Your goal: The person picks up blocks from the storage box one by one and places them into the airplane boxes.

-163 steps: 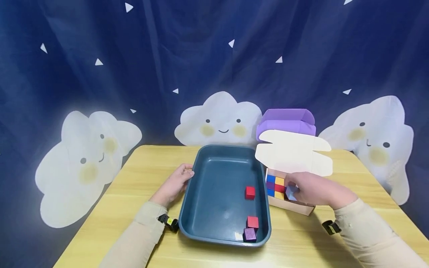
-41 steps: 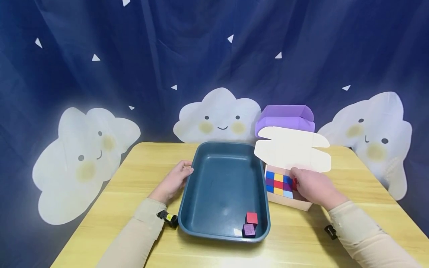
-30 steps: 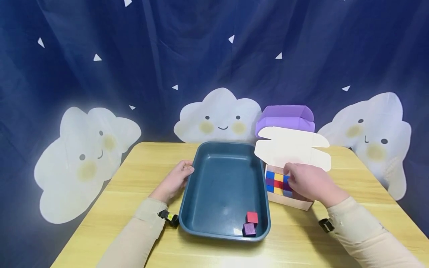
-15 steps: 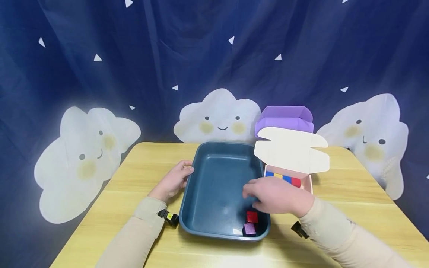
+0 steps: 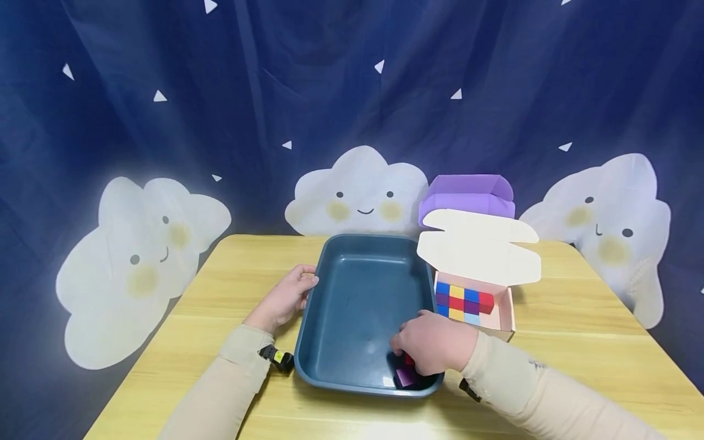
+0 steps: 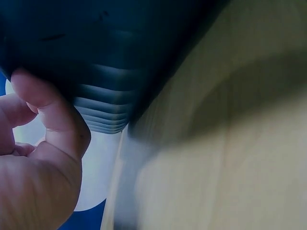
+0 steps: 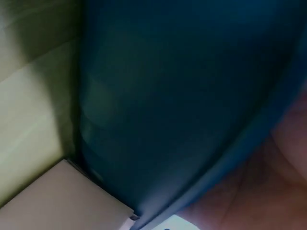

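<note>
A dark blue plastic tray (image 5: 363,305) lies on the table. My left hand (image 5: 286,299) holds its left rim; the left wrist view shows that hand (image 6: 43,143) with thumb and bent fingers at the tray's outer wall. My right hand (image 5: 437,342) reaches down into the tray's near right corner, fingers curled around a red cube (image 5: 409,360) that they mostly cover. Beside it a purple cube (image 5: 407,376) sits askew. In the right wrist view, the right hand (image 7: 259,187) shows only in part behind the tray wall, and its fingertips are hidden.
An open cardboard box (image 5: 505,311) stands right of the tray, its lid (image 5: 478,244) folded back. Blue, yellow, red, purple and light blue cubes (image 5: 456,302) fill its left part in rows. The wooden table (image 5: 577,366) extends rightward; a cloud-patterned curtain (image 5: 352,91) hangs behind.
My right hand has left the box for the tray and come down over the red cube. The purple cube has turned slightly. A red cube from the tray now sits in the box. Left hand unchanged.
</note>
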`<state>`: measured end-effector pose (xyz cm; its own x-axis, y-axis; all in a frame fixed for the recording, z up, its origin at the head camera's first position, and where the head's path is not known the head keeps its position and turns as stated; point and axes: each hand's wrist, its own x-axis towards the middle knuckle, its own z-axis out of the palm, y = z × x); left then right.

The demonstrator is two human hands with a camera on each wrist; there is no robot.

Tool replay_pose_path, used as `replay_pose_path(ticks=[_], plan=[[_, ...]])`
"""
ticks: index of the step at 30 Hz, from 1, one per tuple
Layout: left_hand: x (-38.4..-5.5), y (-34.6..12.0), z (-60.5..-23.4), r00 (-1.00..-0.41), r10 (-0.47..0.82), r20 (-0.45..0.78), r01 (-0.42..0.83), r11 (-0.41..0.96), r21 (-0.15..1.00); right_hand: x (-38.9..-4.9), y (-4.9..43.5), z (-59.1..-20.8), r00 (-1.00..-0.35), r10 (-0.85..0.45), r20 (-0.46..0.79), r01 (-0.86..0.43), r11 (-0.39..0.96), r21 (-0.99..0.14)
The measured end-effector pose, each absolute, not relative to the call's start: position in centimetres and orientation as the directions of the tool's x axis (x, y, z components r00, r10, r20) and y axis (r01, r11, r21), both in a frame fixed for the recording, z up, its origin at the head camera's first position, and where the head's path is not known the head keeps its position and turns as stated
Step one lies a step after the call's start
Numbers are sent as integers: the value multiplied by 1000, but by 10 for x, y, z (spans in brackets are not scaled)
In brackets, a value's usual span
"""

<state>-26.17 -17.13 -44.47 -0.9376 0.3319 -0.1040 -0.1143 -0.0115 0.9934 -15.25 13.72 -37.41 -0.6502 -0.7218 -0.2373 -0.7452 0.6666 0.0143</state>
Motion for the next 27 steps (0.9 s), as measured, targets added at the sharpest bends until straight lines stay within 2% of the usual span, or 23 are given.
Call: replay_pose_path(ticks=[3,10,16,18,23,27], plan=[[-262,-172,-445,-937,333,-108,-117,-9,993,-152,138,-376,-628,-737,-248,-762,647,8],[-264,-173,-446,-933,345,-103,-114,-14,993,-155,137,-379,-508,-827,-238,-846,532,-42],[-264,-173,-446,-930,355,-98,-111,-18,994,-159,134,-384,-435,-879,-196,-883,459,-98],[-263,-173,-446,-931,350,-103,-117,-21,993,-160,135,-384,-437,-884,-166,-882,458,-111],[-265,-173,-448,-933,346,-98,-111,-17,994,-166,145,-371,-499,-865,-59,-840,499,-212],[-266,-173,-449,-934,347,-81,-91,-15,996,-173,160,-357,-535,-845,3,-820,519,-243]])
